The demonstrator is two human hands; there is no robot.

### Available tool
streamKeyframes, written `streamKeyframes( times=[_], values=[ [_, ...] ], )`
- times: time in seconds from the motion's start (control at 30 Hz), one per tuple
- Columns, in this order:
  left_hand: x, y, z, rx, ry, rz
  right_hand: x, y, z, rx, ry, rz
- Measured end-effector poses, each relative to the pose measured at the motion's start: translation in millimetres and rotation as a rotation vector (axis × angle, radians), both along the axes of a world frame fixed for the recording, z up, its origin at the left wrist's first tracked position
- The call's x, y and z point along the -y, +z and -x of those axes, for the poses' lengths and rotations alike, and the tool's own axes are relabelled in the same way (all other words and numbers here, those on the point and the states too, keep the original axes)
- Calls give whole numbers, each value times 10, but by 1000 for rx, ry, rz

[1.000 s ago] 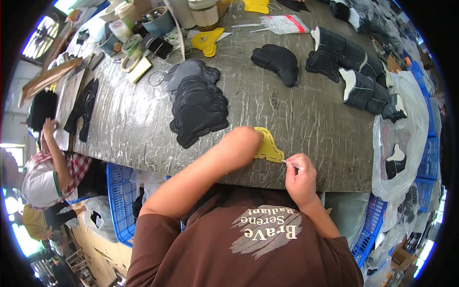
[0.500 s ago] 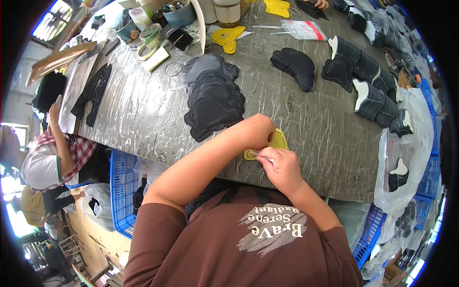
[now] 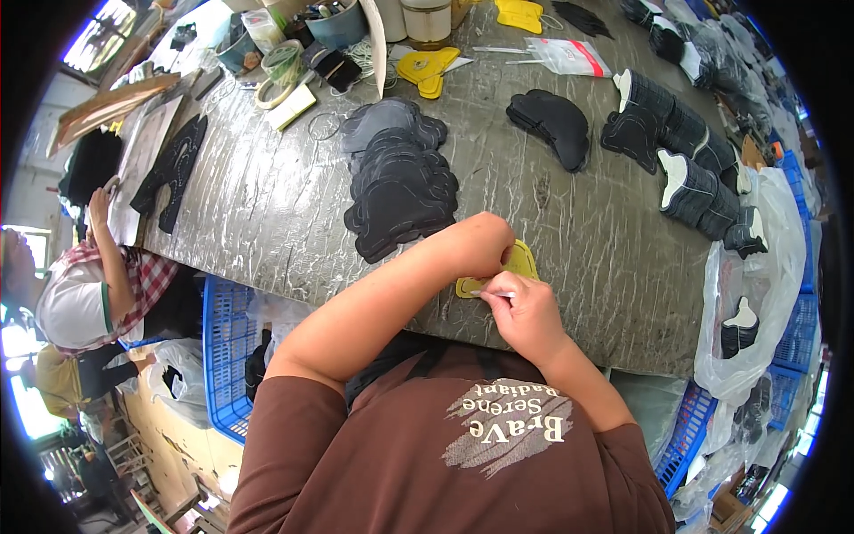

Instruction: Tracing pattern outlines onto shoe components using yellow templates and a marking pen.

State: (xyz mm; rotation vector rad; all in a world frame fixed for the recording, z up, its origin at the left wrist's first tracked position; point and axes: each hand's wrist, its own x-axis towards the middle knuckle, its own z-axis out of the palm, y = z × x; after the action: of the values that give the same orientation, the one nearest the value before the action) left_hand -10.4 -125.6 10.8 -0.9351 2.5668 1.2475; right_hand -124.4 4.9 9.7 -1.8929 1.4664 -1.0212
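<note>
Close to the table's near edge lies a flat yellow template (image 3: 523, 257) with slots cut in it. The curled fingers of my left hand (image 3: 487, 244) are closed against it; the wrist is bent and the fingertips are mostly hidden. My right hand (image 3: 531, 313) pinches a thin, whitish pen-like stick (image 3: 478, 292) over the template's lower part. What lies under the template cannot be seen. Just left of my hands is a fanned stack of black shaped pieces (image 3: 405, 200) with pale outlines on them.
A black curved stack (image 3: 553, 125) lies farther right, near rows of bundled black-and-white pieces (image 3: 694, 191). Tubs (image 3: 338, 25), tape (image 3: 271, 92) and another yellow template (image 3: 429, 67) stand at the back. A person (image 3: 84, 298) works at left. Blue crates (image 3: 229, 356) flank the table.
My right hand has shifted slightly, with the pen-like stick moving a little along the template. Another person's hand at the far edge has gone out of view. The stacks have stayed put.
</note>
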Motion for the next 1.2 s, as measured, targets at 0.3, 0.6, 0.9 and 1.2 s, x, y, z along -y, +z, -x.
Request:
streamKeyframes(
  times=[0.3,0.6,0.9,1.2],
  values=[
    [5,31,5,18,4,-37,-66,-27,149,75,-117,-48],
    [-12,70,5,2,14,-68,-84,-31,231,84,-181,-43],
    [-18,38,4,-20,18,-54,-79,-21,183,20,-132,21],
    [-17,64,7,5,11,-71,-106,-27,262,40,-224,-19]
  ],
)
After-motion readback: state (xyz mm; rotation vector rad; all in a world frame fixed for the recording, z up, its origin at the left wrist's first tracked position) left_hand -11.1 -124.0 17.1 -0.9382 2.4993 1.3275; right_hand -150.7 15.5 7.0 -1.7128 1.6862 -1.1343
